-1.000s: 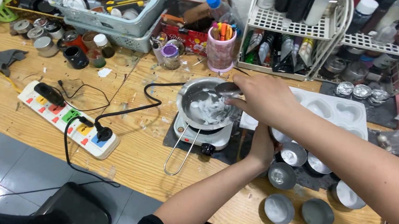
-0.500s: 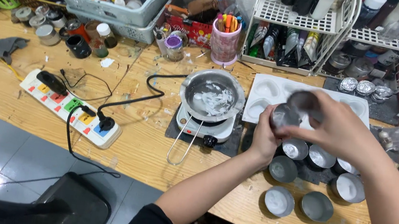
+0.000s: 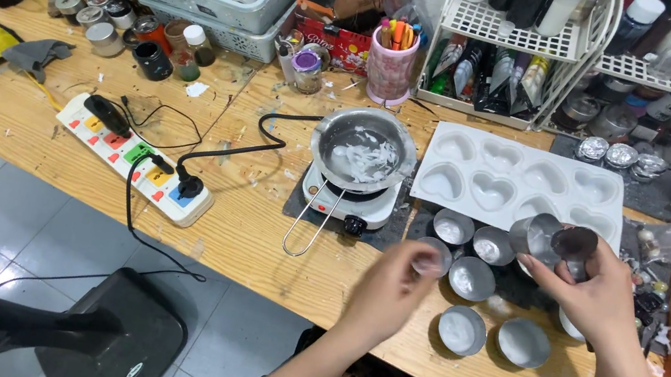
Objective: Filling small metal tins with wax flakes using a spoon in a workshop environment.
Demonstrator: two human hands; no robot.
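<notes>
Head view: our right hand (image 3: 594,294) grips a small round metal tin (image 3: 537,236), tilted, with a dark round lid (image 3: 575,242) pinched just beside it. Our left hand (image 3: 391,290) is curled, fingertips pinching a small shiny round tin (image 3: 434,256); it's blurred, so we can't tell more. Both are over the right part of the worn wooden table (image 3: 258,230), among open metal tins (image 3: 471,278) with a pale, dull fill. Behind them is a white heart-cavity silicone mould (image 3: 523,181). To the left, a steel pan (image 3: 363,150) with white flakes sits on a small white hotplate (image 3: 351,200), its wire handle pointing toward us.
</notes>
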